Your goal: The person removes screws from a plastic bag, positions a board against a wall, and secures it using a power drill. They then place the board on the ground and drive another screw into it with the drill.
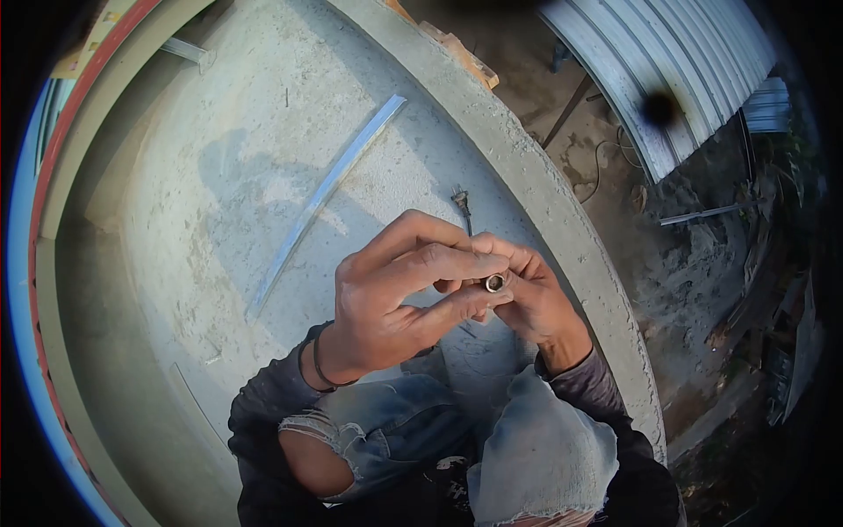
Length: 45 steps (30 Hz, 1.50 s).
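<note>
In front of my knees, both hands meet around a small round metal socket (494, 283), its hollow end facing up toward me. My left hand (399, 294) pinches it between thumb and fingers, with a dark band on the wrist. On the other side, the fingers of my right hand (534, 299) close against the same piece. The rest of the socket is hidden behind the fingers. Just beyond the hands, a dark cord with a plug (461, 199) lies on the concrete floor (386, 184).
A long metal strip (325, 198) lies on the floor to the left. At the right runs a raised concrete edge (527, 162), with ground and corrugated metal sheets (667, 61) beyond it. A beam with a red edge (46, 202) curves along the far left.
</note>
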### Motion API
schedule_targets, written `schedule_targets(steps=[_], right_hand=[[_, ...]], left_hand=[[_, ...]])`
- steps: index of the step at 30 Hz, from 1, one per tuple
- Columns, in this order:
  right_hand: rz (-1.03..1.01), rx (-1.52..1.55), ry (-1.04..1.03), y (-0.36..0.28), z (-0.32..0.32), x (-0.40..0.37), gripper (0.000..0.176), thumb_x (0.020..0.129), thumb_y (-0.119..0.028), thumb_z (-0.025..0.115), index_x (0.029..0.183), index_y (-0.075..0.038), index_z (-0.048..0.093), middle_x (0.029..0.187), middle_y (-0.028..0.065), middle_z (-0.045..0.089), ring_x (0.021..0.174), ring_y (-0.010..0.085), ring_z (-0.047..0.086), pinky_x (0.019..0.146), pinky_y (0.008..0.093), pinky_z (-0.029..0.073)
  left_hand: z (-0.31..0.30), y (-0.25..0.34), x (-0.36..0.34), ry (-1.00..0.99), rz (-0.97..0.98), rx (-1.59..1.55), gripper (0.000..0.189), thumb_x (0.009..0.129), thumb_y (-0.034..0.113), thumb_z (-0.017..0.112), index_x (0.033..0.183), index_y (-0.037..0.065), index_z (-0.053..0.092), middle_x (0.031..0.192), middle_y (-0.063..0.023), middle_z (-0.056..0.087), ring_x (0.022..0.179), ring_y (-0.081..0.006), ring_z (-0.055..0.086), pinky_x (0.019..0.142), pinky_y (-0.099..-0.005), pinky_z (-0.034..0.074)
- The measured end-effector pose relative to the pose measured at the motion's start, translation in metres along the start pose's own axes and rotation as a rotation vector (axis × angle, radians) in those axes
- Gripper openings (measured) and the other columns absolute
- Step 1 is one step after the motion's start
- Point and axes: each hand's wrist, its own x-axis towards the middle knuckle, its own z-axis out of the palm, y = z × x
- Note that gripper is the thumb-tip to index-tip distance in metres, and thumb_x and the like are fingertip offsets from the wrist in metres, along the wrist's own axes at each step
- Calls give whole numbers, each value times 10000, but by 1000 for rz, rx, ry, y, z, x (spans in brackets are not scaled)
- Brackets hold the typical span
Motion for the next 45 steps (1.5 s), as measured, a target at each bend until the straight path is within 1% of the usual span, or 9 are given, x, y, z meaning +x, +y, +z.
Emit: schedule_targets(steps=[3, 18, 24, 26, 28, 31, 33, 39, 45], right_hand=[[7, -108, 123, 11, -9, 3, 261, 1007, -217, 540, 1196, -59, 626, 907, 12, 648, 708, 70, 554, 597, 210, 448], [-35, -290, 211, 7, -8, 6, 229, 965, -199, 623, 1148, -62, 627, 898, 3, 633, 703, 70, 539, 609, 219, 450], [-20, -535, 381, 19, -25, 13, 172, 937, -197, 671, 1015, -44, 682, 699, -48, 566, 611, 44, 465, 556, 225, 379], [-10, -680, 511, 24, -43, 14, 173, 942, -219, 668, 976, -50, 692, 669, -59, 537, 588, 38, 441, 544, 227, 365], [-7, -806, 577, 31, -60, 12, 190, 922, -235, 676, 925, -48, 708, 652, -12, 584, 571, 84, 480, 545, 260, 388], [219, -1381, 553, 44, -85, 5, 208, 882, -251, 679, 933, -55, 725, 699, 91, 664, 589, 204, 597, 575, 340, 451], [341, -1642, 392, 71, -110, -1, 232, 842, -271, 671, 952, -76, 735, 788, 167, 692, 711, 329, 668, 654, 424, 506], [381, -1653, 332, 134, -123, 22, 221, 859, -278, 655, 968, -102, 731, 854, 169, 702, 839, 359, 675, 758, 438, 533], [251, -1258, 199, 166, -118, 53, 245, 868, -186, 622, 1035, -26, 703, 1031, 218, 673, 975, 356, 649, 854, 415, 510]], left_hand=[[1, -18, -9, -44, -119, -29, 299, 724, 73, 828, 1006, 119, 739, 997, -32, 664, 708, -74, 623, 476, -227, 427], [5, -32, -11, 41, -159, -4, 202, 792, 65, 783, 975, 95, 705, 938, -50, 715, 709, -93, 668, 504, -219, 460], [-2, -51, -9, -11, -323, 69, 154, 844, 173, 767, 895, 50, 689, 815, -26, 708, 646, -83, 611, 568, -215, 444], [0, -70, -16, 28, -604, -174, 157, 860, 193, 755, 864, 52, 686, 796, -27, 701, 625, -88, 597, 572, -221, 447], [-4, -101, -31, -11, -640, -104, 216, 889, 270, 726, 902, 58, 688, 777, -28, 687, 618, -90, 596, 575, -233, 455], [-11, -155, -69, -210, -758, 230, 240, 906, 298, 696, 964, 66, 686, 762, -39, 687, 639, -143, 631, 609, -275, 483], [-16, -193, -110, -414, -679, 410, 244, 905, 268, 677, 1065, 84, 665, 867, -78, 698, 741, -219, 671, 684, -333, 515], [-31, -230, -177, -547, -718, 395, 272, 891, 148, 651, 1162, 142, 627, 1137, -117, 636, 993, -274, 638, 870, -373, 503], [-37, -233, -190, -479, -715, 256, 264, 895, 120, 633, 1157, 142, 646, 1134, -116, 616, 1093, -268, 581, 944, -387, 463]])
